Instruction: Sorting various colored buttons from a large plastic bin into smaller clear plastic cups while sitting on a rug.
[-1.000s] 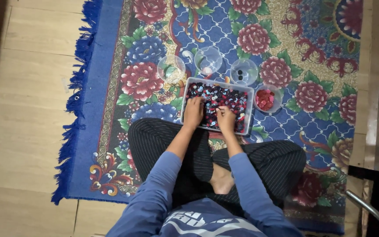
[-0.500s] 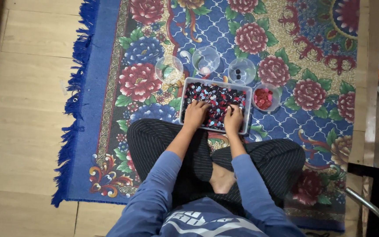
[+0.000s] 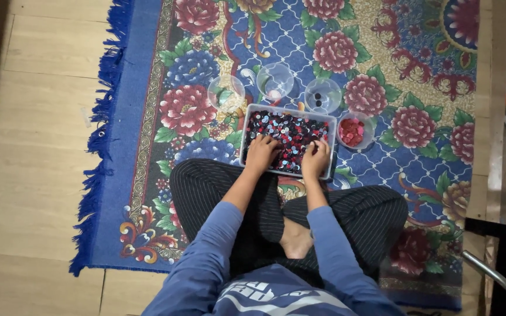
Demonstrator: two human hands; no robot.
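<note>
Resting in much the same spots as half a second ago, both hands lie palm-down in the rectangular tray (image 3: 330, 126) of red, black and pale buttons (image 3: 291, 131) on the rug (image 3: 417, 70). The left hand (image 3: 261, 153) has fingers loosely spread over the buttons; the right hand (image 3: 315, 159) likewise, any pinch too small to tell.

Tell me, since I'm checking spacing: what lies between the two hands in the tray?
In the head view, only mixed small pieces in the tray lie between left hand and right hand.
</note>
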